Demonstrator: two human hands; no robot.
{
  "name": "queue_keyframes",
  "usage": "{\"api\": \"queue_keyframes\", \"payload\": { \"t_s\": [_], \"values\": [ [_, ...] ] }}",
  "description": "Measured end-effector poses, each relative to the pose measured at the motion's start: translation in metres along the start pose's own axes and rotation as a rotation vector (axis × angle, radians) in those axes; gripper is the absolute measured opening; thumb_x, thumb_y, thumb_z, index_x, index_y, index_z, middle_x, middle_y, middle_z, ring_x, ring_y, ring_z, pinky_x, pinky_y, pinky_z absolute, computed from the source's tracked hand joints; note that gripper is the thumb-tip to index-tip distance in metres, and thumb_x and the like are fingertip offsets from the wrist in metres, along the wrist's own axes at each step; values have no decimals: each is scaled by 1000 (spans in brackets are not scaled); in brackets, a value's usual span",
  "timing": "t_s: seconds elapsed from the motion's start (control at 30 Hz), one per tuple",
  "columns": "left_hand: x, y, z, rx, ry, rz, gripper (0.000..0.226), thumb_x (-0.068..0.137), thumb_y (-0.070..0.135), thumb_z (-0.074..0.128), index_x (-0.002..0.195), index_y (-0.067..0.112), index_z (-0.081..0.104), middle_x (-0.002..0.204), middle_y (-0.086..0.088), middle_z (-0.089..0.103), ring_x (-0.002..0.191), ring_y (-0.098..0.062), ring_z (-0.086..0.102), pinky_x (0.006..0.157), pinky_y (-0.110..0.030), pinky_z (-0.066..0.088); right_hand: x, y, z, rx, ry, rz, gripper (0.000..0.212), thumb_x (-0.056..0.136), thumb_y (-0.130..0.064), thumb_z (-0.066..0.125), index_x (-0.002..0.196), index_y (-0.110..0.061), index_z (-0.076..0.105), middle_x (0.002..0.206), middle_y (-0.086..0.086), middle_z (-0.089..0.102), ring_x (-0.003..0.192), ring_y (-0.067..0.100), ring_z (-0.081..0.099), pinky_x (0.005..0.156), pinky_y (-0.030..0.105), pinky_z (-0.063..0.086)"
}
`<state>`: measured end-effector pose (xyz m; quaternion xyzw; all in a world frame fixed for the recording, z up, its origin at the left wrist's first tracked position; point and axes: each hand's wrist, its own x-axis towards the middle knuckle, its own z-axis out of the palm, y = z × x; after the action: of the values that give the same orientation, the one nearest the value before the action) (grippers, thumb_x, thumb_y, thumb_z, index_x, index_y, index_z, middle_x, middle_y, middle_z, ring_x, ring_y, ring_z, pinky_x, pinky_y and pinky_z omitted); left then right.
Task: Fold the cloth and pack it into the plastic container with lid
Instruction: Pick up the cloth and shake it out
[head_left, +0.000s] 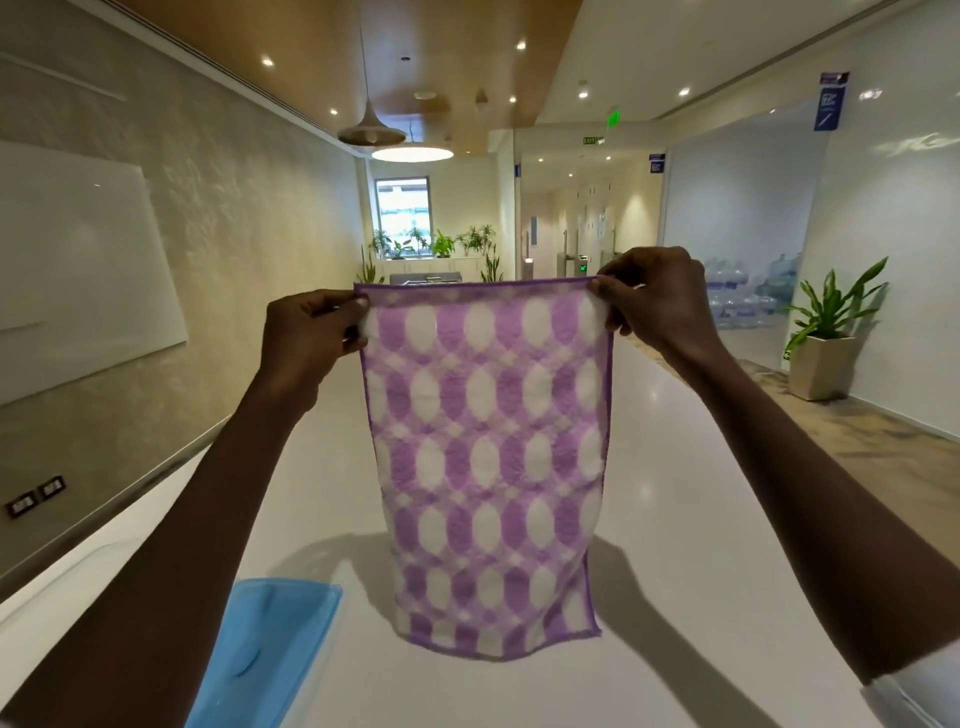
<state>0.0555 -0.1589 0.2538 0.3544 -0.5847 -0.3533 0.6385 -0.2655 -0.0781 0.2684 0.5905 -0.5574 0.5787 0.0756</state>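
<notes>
A blue lid (270, 649) lay nearest on the white bench (675, 519). Above it the cloth (485, 457) hung flat, left hand (311, 338) and right hand (654, 296) pinching its top corners; keeping them level should give a square fold.

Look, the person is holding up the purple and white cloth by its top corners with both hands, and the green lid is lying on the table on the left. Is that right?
Nearly. The lid is blue, not green, as the head view shows. The rest holds: the left hand and right hand pinch the top corners of the purple and white cloth, and the lid lies on the white table at lower left.
</notes>
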Motion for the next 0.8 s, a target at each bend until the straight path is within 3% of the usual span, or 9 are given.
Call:
{"api": "queue_keyframes", "payload": {
  "t_s": [0.23,0.3,0.4,0.5,0.57,0.6,0.67,0.73,0.8],
  "values": [
    [42,-81,21,256,-5,-184,23,79,18,75,99,6,73,88,-10,72,74,-20,66,70,-33,59,11,68,59,-167,-157,215,12,79,-24,80,84,-12,77,73,8,72,54,21,68,49,27,56],
    [47,-105,24,391,18,-204,22,76,29,77,93,15,77,82,-3,73,75,-21,67,75,-39,60,9,88,76,-258,-194,261,13,76,-31,79,78,-19,77,70,7,73,58,23,69,57,31,57],
    [49,-137,27,496,-8,-244,18,72,36,78,79,19,77,76,-6,74,78,-29,71,80,-46,59,1,114,100,-173,-270,383,9,78,-20,76,72,-13,75,57,3,70,43,15,65,46,24,54],
    [48,-166,34,416,-20,-324,15,71,25,80,60,23,72,64,-6,72,67,-28,71,79,-47,60,-13,141,127,-39,-269,494,8,73,-11,74,65,-11,74,60,8,73,54,22,72,65,37,63],
    [46,-183,40,317,-6,-386,11,72,16,80,63,17,73,64,-10,72,65,-28,70,81,-49,60,-24,160,142,38,-301,564,8,74,-8,75,82,-8,77,74,12,75,68,28,74,75,39,62],
    [46,-194,42,293,7,-412,4,72,12,79,71,11,75,66,-12,71,66,-28,69,83,-50,59,-28,169,148,54,-341,596,27,75,-10,76,102,-6,75,87,13,75,78,28,74,80,40,61],
    [43,-211,44,304,10,-461,28,70,15,79,95,3,73,71,-12,71,71,-27,70,87,-48,58,-41,181,158,93,-466,654,70,73,-16,79,138,-10,52,114,14,68,99,27,67,94,45,55],
    [36,-227,43,325,-30,-499,58,60,28,80,111,3,67,80,-16,72,83,-29,72,90,-47,56,-54,192,164,97,-559,674,88,76,-18,77,151,-14,31,126,13,60,111,27,60,101,45,49],
    [30,-251,42,371,-64,-518,67,55,36,77,112,4,65,93,-21,73,92,-31,72,91,-48,56,-68,194,162,49,-619,676,83,82,-19,73,151,-11,27,117,4,55,108,22,55,98,36,46]
  ]
}}
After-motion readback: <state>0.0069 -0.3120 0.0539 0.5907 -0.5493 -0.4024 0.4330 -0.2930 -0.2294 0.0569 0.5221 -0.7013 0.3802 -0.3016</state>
